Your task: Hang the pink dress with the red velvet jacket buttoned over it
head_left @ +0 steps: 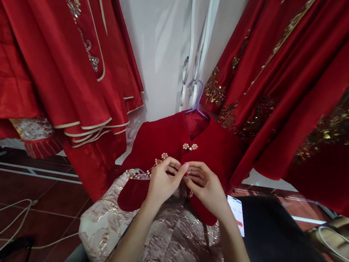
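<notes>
Bare forearms reach in from the lower edge over pinkish metallic brocade fabric [164, 247], and on that fabric, straight ahead, lies the red velvet jacket [161, 136], its collar set on a purple hanger [197, 104]. Left hand [165, 180] and right hand [206, 187] meet at the jacket's front opening, each with thumb and fingers pinched on it, fingertips nearly touching; which small part they grip is mostly hidden. For fine work here, judging by the pose, fingertip pressure alone should serve, with one hand steadying the front edge while the other does the delicate part, both front edges kept level and the velvet neither stretched nor crushed. Just above sits a pearl flower clasp [190, 146], a fair guide for alignment; pulling on its beads seems unwise, and the beaded ornament [160, 159] beside the left hand could snag a finger. To the right, a phone [236, 217] on a black surface [266, 238] shows small screen text, too blurred to read, and a red strip. Farther out hang embroidered red garments [83, 70] on either side; no brand or label is legible on them or the jacket.
</notes>
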Motion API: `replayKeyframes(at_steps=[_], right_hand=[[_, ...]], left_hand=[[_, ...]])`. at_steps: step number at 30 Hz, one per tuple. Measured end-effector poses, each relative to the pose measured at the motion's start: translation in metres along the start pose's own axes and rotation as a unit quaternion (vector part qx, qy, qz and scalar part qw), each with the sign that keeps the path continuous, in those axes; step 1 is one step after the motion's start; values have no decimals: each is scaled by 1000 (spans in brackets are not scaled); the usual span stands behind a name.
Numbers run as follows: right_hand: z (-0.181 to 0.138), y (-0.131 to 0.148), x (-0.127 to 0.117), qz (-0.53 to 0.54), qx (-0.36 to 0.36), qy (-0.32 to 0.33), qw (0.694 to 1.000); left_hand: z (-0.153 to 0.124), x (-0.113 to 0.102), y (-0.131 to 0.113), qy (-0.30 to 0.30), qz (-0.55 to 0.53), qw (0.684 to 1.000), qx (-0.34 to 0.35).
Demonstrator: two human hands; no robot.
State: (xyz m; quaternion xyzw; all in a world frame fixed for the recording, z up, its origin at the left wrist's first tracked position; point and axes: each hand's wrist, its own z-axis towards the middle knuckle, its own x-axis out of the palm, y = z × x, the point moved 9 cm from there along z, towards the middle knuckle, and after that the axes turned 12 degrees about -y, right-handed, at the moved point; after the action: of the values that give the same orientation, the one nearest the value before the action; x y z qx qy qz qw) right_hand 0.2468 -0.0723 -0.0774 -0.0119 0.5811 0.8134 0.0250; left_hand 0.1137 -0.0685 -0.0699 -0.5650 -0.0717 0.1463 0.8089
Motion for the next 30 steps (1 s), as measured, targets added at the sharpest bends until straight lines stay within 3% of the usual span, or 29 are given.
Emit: replayKeyframes(at_steps=[8,10,13,15,19,23,27,30], right_hand=[[9,-14,-4,15,17,-43,999],[9,-17,-3,11,15,-41,999],[9,-19,-3,-6,2,-47,999],[9,-20,-1,-19,-7,-48,999],[9,-25,8,-31,-24,-54,998],[9,-27,14,-51,-46,-64,996],[11,-36,16,-57,-46,-71,995],[16,-48,21,0,-37,-66,997]], left_hand=[[8,-2,19,59,-12,998,-21],[16,-16,23,25,13,1000,-1],[27,-45,33,-73,72,995,17],[30,-53,38,-98,109,989,30],[27,-45,44,-88,130,987,37],[23,-40,47,-122,133,983,31],[26,-35,55,-109,67,992,9],[28,-33,56,-93,35,995,10]])
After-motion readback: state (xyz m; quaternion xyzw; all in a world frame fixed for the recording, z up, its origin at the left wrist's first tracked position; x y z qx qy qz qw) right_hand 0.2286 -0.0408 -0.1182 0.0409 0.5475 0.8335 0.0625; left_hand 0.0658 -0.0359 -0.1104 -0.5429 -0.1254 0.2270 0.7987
